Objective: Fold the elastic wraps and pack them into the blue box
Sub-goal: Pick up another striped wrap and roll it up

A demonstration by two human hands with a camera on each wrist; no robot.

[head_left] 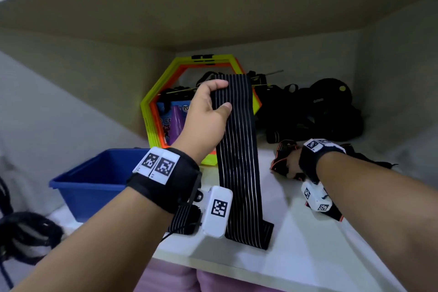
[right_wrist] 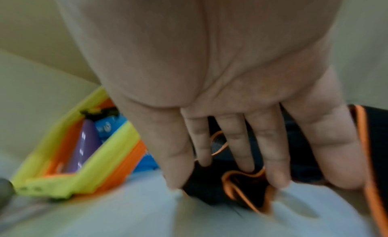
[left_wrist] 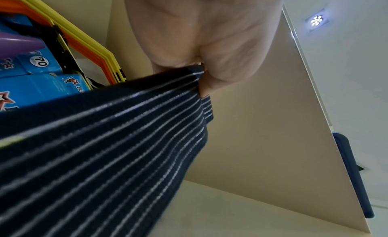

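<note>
My left hand [head_left: 208, 106] grips the top end of a black elastic wrap with thin white stripes [head_left: 239, 154] and holds it up. The wrap hangs down to the white shelf [head_left: 296, 239], where its lower end lies folded flat. In the left wrist view my left hand [left_wrist: 210, 50] pinches the striped wrap [left_wrist: 105, 157] between thumb and fingers. The blue box [head_left: 94, 180] stands at the left of the shelf; its inside is mostly hidden. My right hand [head_left: 292, 165] is down on a bunched black wrap with orange edging [head_left: 283, 149]. In the right wrist view my right hand [right_wrist: 270, 149] closes on the orange-edged wrap [right_wrist: 241, 190].
Yellow and orange hexagonal rings [head_left: 151, 106] lean at the back with a blue carton [head_left: 170, 114] behind them. A heap of black straps and gear [head_left: 327, 114] fills the back right. Another striped piece [head_left: 182, 220] lies under my left wrist. The upper shelf is low overhead.
</note>
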